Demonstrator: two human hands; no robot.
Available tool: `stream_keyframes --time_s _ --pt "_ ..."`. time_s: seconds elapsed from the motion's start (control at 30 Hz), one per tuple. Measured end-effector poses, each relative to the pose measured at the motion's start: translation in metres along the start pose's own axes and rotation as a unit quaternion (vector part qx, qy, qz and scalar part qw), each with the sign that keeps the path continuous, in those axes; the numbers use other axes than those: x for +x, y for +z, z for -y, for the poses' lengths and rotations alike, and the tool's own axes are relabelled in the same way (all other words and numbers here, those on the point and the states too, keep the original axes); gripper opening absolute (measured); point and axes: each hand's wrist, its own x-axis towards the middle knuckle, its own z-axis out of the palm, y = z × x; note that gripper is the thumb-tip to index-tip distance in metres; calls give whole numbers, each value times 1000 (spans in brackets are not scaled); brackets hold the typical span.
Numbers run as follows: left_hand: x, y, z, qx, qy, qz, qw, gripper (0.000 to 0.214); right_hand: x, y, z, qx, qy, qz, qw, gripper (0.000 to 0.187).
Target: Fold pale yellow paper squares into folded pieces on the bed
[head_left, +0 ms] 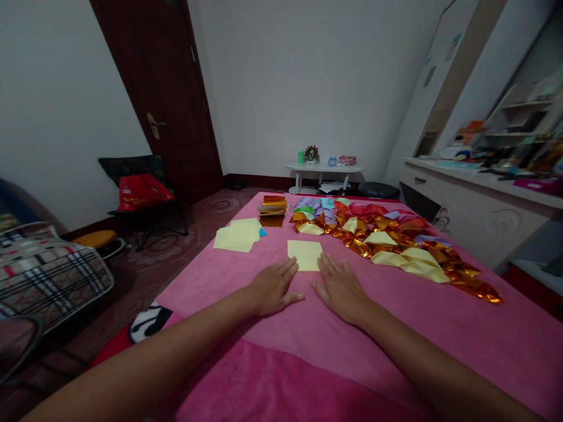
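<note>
A pale yellow sheet of paper [304, 253] with a faint crease across it lies flat on the pink cloth [211, 305]. My left hand [275, 286] rests at the sheet's left edge, fingers stretched out and thumb apart. At its right edge lies my right hand [341, 287], also flat with the fingertips touching the paper. Farther left is a loose pile of yellow sheets [237, 235] with a bit of blue showing beneath. Behind it stands a stack of shiny gold-orange paper [273, 210].
Many folded paper pieces [373, 231] in gold, yellow, purple and red spread over the table's right side. A white side table [325, 167] stands by the wall. To the left are a chair with a red bag [143, 192] and a plaid-covered item [53, 275].
</note>
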Motion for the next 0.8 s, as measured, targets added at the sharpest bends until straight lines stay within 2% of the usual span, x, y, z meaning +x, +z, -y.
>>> stream_keyframes --time_s 0.03,0.1,0.2,0.27,0.4,0.5,0.63,0.73,0.8 --pt "-1 0 0 5 0 -6 1000 80 3 0 8 -12 10 -18 1000 61" --pt "-1 0 -1 11 7 -16 1000 78 10 2 23 -19 -30 -57 998 55" --pt "-2 0 1 17 24 -26 999 76 18 6 29 18 -84 -25 996 61" --pt "-3 -2 6 25 25 -26 999 73 17 5 19 17 -109 -9 994 58" --pt "0 -9 11 61 18 -28 998 59 8 -2 -13 -21 -54 -43 997 50" --pt "16 -11 3 112 -12 -51 992 42 8 -5 -21 -28 -38 -61 997 44" --pt "48 -5 -13 159 -22 -105 981 30 17 -5 -12 -31 -19 -109 993 40" --pt "70 3 -17 157 -8 -117 981 23 27 -4 -7 1 -49 -148 988 35" --pt "79 7 -15 148 -2 -125 981 21 34 -5 -7 17 -64 -153 986 29"
